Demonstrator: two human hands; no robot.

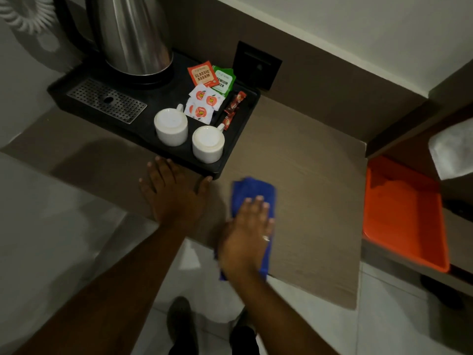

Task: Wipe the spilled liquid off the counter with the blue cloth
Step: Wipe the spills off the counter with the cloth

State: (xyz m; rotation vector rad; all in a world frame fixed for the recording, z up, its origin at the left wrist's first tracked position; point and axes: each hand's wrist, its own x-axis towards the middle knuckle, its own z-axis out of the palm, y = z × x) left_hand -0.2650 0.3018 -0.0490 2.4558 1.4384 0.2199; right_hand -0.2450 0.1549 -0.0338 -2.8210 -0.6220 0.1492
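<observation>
The head camera looks down at a brown counter point(307, 201) with two bare arms reaching over it. The right hand point(247, 237) lies flat on top of the blue cloth point(252, 190), fingers stretched out and pressing down, so its grip is not closed around the cloth. A ring shows on one finger. The blue cloth is on the counter near the front edge, just to the right of the black tray point(166, 147), and its near end hangs a little past the edge. The hand looks blurry. I cannot see any spilled liquid on the counter. The left hand point(174, 193) is flat on the counter too, fingers spread wide, grip loose and holding nothing. Its fingertips touch the front edge of the black tray. On the tray stand two white cups point(171, 126) turned upside down, side by side. Behind them lie tea bag packets point(204, 74), one red that says "Classic Assam" and one green, and some small white packets point(202, 103) with orange dots. A shiny metal kettle point(135, 37) stands at the back of the tray, with a metal drip grate point(107, 99) to its left. Far to the right, past the end of the counter, sits an orange tray point(404, 213) on a lower shelf. Shoes show on the pale floor below.
</observation>
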